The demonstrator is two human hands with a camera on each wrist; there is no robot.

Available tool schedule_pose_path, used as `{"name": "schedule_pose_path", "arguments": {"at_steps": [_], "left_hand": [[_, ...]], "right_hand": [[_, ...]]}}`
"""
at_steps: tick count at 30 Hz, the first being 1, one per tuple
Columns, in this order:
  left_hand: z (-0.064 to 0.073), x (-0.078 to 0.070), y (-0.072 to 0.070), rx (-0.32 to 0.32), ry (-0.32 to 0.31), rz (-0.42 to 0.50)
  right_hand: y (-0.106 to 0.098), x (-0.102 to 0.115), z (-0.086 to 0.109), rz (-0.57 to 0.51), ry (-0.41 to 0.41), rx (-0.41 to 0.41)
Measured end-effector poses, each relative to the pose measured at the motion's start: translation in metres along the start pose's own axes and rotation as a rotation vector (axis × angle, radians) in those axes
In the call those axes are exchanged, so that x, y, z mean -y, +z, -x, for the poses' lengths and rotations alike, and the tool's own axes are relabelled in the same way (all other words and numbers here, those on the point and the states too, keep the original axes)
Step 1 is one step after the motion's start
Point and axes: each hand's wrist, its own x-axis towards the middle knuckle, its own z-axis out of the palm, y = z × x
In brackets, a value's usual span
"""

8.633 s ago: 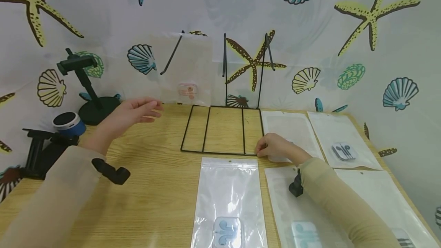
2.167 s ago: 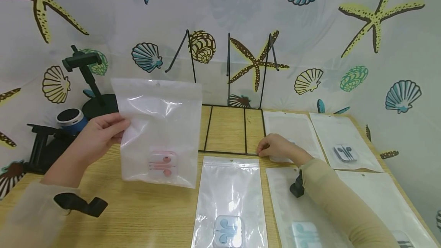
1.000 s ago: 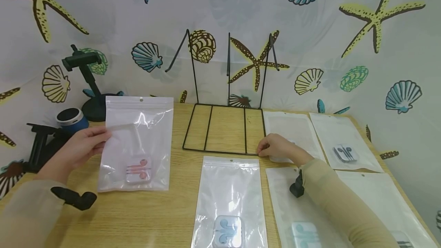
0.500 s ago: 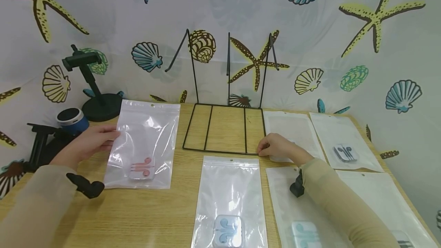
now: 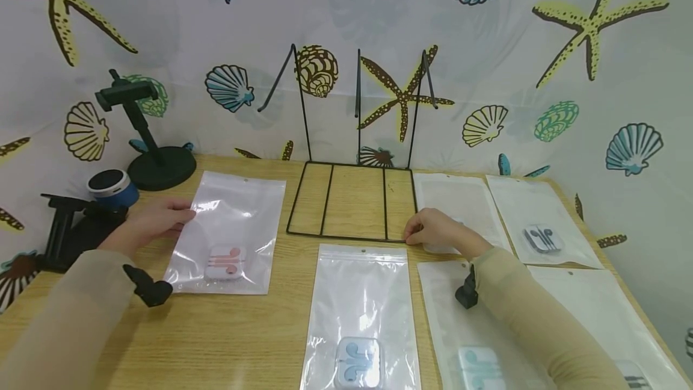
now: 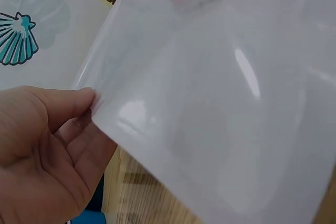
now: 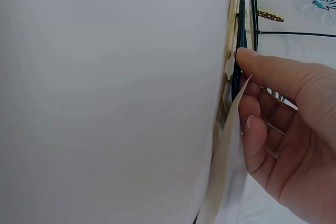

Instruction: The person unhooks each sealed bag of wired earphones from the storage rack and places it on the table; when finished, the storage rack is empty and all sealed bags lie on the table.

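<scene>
My left hand (image 5: 154, 221) pinches the left edge of a zip bag (image 5: 233, 218) between thumb and fingers. Inside that bag sits a clear case with pink earphones (image 5: 225, 262). The bag lies low at the left of the table; whether all of it touches the wood is hard to tell. In the left wrist view, the thumb (image 6: 71, 102) presses the bag's edge. A black wire display rack (image 5: 346, 237) with upright hooks stands at the back. My right hand (image 5: 435, 230) pinches its front right corner, and in the right wrist view thumb and fingers hold the dark wire (image 7: 239, 45).
A bag with blue earphones (image 5: 360, 294) lies front centre. Several more bags lie on the right, one with dark earphones (image 5: 541, 238). At the left are a black stand (image 5: 157, 167), a blue speaker (image 5: 113, 190) and another black holder (image 5: 81, 233). A patterned cloth hangs behind.
The bag with pink earphones came off the rack's left hook, moved forward and left, and lowered toward the table in my left hand. My right hand stays at the rack's corner.
</scene>
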Motion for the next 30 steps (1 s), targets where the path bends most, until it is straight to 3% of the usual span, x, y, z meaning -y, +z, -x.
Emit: {"name": "schedule_pose_path", "arguments": {"at_steps": [6, 13, 24, 30], "left_hand": [[-0.008, -0.001, 0.001, -0.022, -0.023, -0.110], [-0.010, 0.003, 0.002, -0.064, -0.084, -0.130], [0.000, 0.008, -0.004, -0.096, -0.076, -0.050], [0.005, 0.006, -0.007, -0.129, -0.010, 0.021]], "right_hand": [[0.000, 0.001, 0.000, 0.001, -0.001, 0.001], [0.002, 0.002, -0.002, 0.009, 0.000, 0.012], [0.000, 0.003, 0.000, 0.011, 0.002, 0.013], [0.002, 0.001, -0.001, 0.019, -0.009, 0.011]]}}
